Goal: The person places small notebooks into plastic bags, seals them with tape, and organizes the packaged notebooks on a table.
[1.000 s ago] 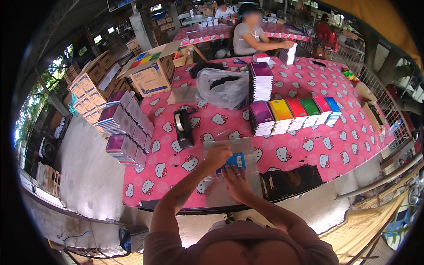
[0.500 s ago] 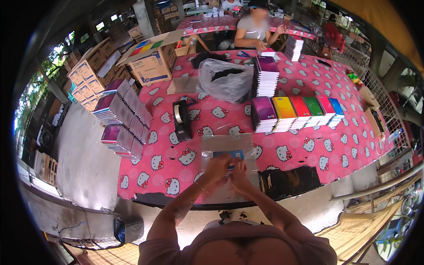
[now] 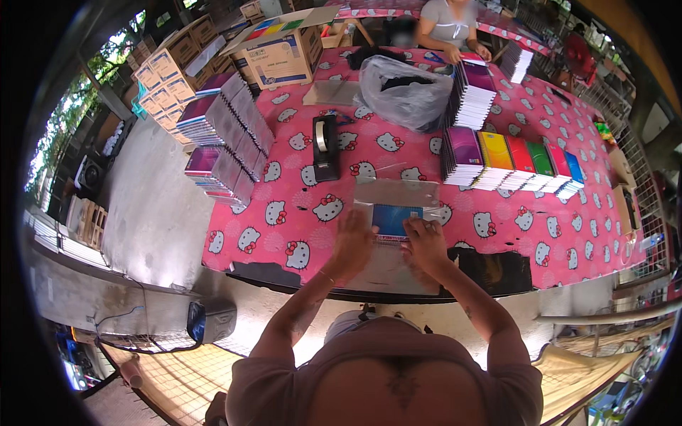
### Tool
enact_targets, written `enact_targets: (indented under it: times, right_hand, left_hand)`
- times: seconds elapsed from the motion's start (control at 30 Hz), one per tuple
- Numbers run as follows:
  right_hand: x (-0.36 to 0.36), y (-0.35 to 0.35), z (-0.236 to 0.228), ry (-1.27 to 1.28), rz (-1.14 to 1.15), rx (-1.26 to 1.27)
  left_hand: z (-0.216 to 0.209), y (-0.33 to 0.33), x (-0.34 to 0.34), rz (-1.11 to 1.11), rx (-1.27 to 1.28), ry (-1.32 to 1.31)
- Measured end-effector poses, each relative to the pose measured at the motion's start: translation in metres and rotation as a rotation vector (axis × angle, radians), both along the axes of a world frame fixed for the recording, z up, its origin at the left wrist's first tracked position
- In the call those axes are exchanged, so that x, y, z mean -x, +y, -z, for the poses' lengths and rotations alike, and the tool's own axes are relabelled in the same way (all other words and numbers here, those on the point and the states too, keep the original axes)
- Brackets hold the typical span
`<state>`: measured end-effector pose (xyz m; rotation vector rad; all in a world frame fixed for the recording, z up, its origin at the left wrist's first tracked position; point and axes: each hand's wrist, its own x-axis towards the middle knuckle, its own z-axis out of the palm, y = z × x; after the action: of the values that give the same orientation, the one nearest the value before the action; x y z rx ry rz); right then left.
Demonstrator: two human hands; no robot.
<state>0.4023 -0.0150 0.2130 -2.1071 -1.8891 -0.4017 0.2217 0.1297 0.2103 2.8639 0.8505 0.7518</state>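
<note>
In front of me a blue spiral notebook lies on a clear plastic sheet near the table's front edge. My left hand is at the notebook's left side, fingers stretched forward and thumb by its edge. Over the right side, my right hand has its fingers bent onto the cover corner, gripping there. A black tape dispenser stands beyond my left hand. Farther right is a row of notebook stacks, among them a yellow stack and a purple stack.
Stacks of wrapped notebooks stand at the table's left edge. A clear plastic bag with dark contents sits beyond. Taller notebook piles rise behind the row. An open carton is far left; a person works across the table.
My hands have moved apart from over the notebook to its two sides, uncovering its blue cover. The whole view has shifted, so the table appears higher and farther right.
</note>
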Motion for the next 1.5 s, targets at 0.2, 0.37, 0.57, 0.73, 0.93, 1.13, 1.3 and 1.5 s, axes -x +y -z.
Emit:
enact_targets:
  times: [0.2, 0.37, 0.57, 0.73, 0.93, 1.13, 1.3, 1.5]
  right_hand:
    - [0.004, 0.003, -0.007, -0.003, -0.064, -0.008]
    - [0.001, 0.004, -0.010, 0.013, -0.058, 0.015]
    - [-0.007, 0.000, -0.001, -0.003, -0.040, -0.001]
    - [-0.003, 0.005, -0.004, -0.014, -0.143, -0.102]
    - [-0.012, 0.002, -0.012, 0.073, -0.141, -0.081]
    - [-0.014, 0.004, -0.007, 0.099, -0.180, -0.069]
    - [-0.019, 0.004, -0.016, 0.177, -0.154, -0.034]
    - [-0.034, 0.018, -0.015, 0.218, -0.170, -0.062]
  left_hand:
    - [-0.012, 0.163, 0.020, -0.339, 0.248, -0.622]
    - [-0.026, 0.222, 0.011, -0.354, 1.386, -0.739]
    - [0.013, 0.194, -0.008, -0.289, 1.266, -1.079]
    - [0.041, 0.187, 0.015, -0.537, 0.346, -0.521]
    - [-0.024, 0.139, -0.006, -0.582, 0.359, -0.141]
    - [-0.028, -0.004, -0.071, -0.213, 0.682, -0.104]
    - [-0.021, -0.013, -0.069, -0.245, 0.315, 0.150]
    - [-0.035, -0.030, -0.049, -0.233, 0.381, 0.130]
